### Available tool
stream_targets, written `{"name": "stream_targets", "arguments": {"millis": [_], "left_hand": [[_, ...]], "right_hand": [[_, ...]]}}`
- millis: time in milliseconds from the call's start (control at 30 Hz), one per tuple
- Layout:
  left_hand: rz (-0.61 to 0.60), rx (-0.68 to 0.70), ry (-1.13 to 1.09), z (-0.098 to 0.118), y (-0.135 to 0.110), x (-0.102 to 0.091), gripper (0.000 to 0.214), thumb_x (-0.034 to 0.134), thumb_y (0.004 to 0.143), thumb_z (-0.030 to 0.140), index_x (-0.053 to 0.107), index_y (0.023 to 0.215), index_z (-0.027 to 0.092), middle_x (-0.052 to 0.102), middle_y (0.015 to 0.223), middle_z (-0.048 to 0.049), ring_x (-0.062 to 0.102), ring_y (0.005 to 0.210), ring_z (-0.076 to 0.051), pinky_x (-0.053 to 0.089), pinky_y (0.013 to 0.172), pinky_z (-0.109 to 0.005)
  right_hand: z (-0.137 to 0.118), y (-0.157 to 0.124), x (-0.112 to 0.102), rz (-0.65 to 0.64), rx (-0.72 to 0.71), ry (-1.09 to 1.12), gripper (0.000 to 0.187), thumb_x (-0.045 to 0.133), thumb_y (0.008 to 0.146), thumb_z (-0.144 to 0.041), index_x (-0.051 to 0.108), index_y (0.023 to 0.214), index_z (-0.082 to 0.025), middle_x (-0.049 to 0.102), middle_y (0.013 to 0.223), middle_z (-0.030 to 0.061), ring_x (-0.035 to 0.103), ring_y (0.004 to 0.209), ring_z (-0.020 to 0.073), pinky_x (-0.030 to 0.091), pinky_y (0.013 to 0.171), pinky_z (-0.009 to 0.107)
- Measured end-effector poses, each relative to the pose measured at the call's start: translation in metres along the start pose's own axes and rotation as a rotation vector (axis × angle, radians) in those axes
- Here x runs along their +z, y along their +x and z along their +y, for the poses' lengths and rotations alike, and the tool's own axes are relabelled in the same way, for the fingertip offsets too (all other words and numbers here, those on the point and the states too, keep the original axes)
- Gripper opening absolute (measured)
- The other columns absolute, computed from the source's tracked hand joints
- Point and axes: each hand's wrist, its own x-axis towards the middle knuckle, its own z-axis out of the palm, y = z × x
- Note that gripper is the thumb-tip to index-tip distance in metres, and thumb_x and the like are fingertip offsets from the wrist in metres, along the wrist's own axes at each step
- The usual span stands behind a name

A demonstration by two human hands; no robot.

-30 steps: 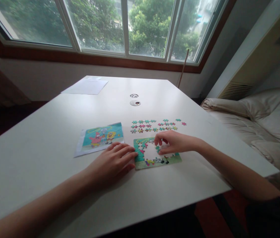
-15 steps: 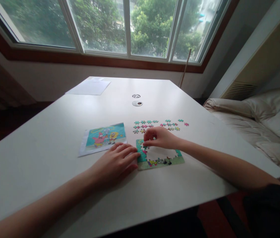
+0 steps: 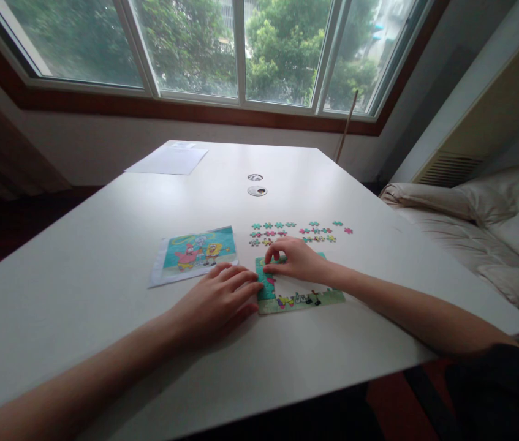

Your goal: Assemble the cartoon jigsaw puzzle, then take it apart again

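Note:
A partly filled jigsaw puzzle (image 3: 303,299) lies on the white table (image 3: 103,245) in front of me. My left hand (image 3: 215,300) rests flat and open on the table, its fingertips touching the puzzle's left edge. My right hand (image 3: 296,258) is curled over the puzzle's upper left part, fingers pinched on a small puzzle piece I can barely see. Several loose puzzle pieces (image 3: 296,231) lie in rows just beyond the puzzle. A printed cartoon reference picture (image 3: 195,254) lies to the left of the puzzle.
A sheet of paper (image 3: 167,160) lies at the table's far left corner. Two round cable holes (image 3: 256,190) sit mid-table. A beige sofa (image 3: 480,226) stands to the right. Windows and a thin stick (image 3: 345,126) are behind the table.
My right hand has moved left across the puzzle, from its middle to its upper left part, with fingers pinched. My left hand has stayed put.

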Motion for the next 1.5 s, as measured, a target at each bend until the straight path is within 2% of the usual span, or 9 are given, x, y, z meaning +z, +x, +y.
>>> {"name": "stream_targets", "arguments": {"millis": [200, 333, 467, 567, 667, 767, 867, 1267, 1500], "left_hand": [[0.003, -0.003, 0.003, 0.002, 0.001, -0.002, 0.023, 0.042, 0.09, 0.024, 0.054, 0.109, 0.019, 0.059, 0.111, -0.0076, 0.052, 0.102, -0.023, 0.037, 0.092, -0.041], [0.0, -0.017, 0.006, 0.003, 0.0, -0.001, 0.024, 0.042, 0.09, 0.024, 0.052, 0.111, 0.019, 0.057, 0.11, -0.0086, 0.051, 0.102, -0.023, 0.037, 0.092, -0.042], [-0.002, -0.036, 0.005, 0.002, 0.0, 0.0, 0.024, 0.043, 0.09, 0.025, 0.051, 0.111, 0.017, 0.054, 0.111, -0.0102, 0.05, 0.101, -0.024, 0.038, 0.091, -0.043], [-0.013, -0.03, -0.002, 0.001, 0.001, -0.001, 0.024, 0.041, 0.091, 0.026, 0.051, 0.111, 0.017, 0.055, 0.111, -0.0101, 0.05, 0.102, -0.024, 0.038, 0.091, -0.043], [-0.016, -0.019, -0.018, 0.001, 0.002, -0.002, 0.025, 0.041, 0.091, 0.027, 0.05, 0.112, 0.018, 0.055, 0.113, -0.0099, 0.05, 0.104, -0.024, 0.037, 0.092, -0.043], [-0.034, 0.009, -0.041, 0.001, 0.002, -0.002, 0.03, 0.043, 0.09, 0.03, 0.048, 0.117, 0.02, 0.054, 0.117, -0.0097, 0.049, 0.108, -0.024, 0.036, 0.094, -0.042], [-0.077, 0.031, -0.055, 0.002, 0.001, -0.002, 0.037, 0.045, 0.089, 0.033, 0.044, 0.124, 0.022, 0.051, 0.126, -0.0089, 0.047, 0.113, -0.026, 0.035, 0.096, -0.043], [-0.147, 0.053, -0.11, 0.001, 0.001, -0.007, 0.04, 0.045, 0.089, 0.037, 0.043, 0.127, 0.023, 0.045, 0.135, -0.0065, 0.041, 0.12, -0.027, 0.032, 0.1, -0.044], [-0.075, 0.028, -0.02, -0.001, -0.001, -0.002, 0.041, 0.041, 0.091, 0.035, 0.04, 0.13, 0.021, 0.049, 0.13, -0.0108, 0.046, 0.114, -0.027, 0.036, 0.096, -0.044]], "right_hand": [[-0.002, -0.001, -0.005, 0.0, -0.026, -0.037, 0.022, 0.065, 0.075, -0.032, 0.061, 0.087, -0.016, 0.056, 0.074, 0.0011, 0.052, 0.072, 0.0135, 0.039, 0.069, 0.026], [0.003, -0.009, -0.029, -0.037, -0.066, -0.043, 0.016, 0.056, 0.083, -0.029, 0.06, 0.09, -0.015, 0.058, 0.079, 0.003, 0.052, 0.073, 0.0127, 0.04, 0.069, 0.026], [0.023, -0.026, -0.059, -0.133, -0.033, -0.086, 0.019, 0.053, 0.084, -0.031, 0.06, 0.094, -0.016, 0.059, 0.081, 0.0042, 0.052, 0.072, 0.0128, 0.041, 0.067, 0.026], [0.038, -0.045, -0.078, -0.267, 0.029, -0.1, 0.032, 0.056, 0.081, -0.04, 0.058, 0.103, -0.016, 0.059, 0.092, 0.0073, 0.052, 0.076, 0.0149, 0.043, 0.07, 0.029], [0.045, -0.066, -0.089, -0.369, 0.11, -0.076, 0.057, 0.061, 0.074, -0.049, 0.05, 0.12, -0.017, 0.054, 0.112, 0.011, 0.052, 0.093, 0.0194, 0.045, 0.08, 0.032], [0.042, -0.083, -0.091, -0.393, 0.155, -0.077, 0.077, 0.064, 0.068, -0.055, 0.039, 0.132, -0.02, 0.044, 0.129, 0.0114, 0.043, 0.114, 0.0246, 0.037, 0.096, 0.037], [0.036, -0.091, -0.087, -0.389, 0.166, -0.129, 0.086, 0.064, 0.065, -0.059, 0.034, 0.137, -0.021, 0.038, 0.136, 0.0111, 0.032, 0.125, 0.0282, 0.028, 0.105, 0.041], [0.03, -0.091, -0.083, -0.41, 0.177, -0.216, 0.088, 0.06, 0.065, -0.065, 0.037, 0.136, -0.019, 0.038, 0.134, 0.0131, 0.033, 0.124, 0.0298, 0.027, 0.105, 0.042], [0.03, -0.092, -0.084, -0.394, 0.17, -0.191, 0.086, 0.06, 0.065, -0.065, 0.038, 0.136, -0.021, 0.039, 0.134, 0.0119, 0.034, 0.123, 0.0307, 0.027, 0.104, 0.044]]}}
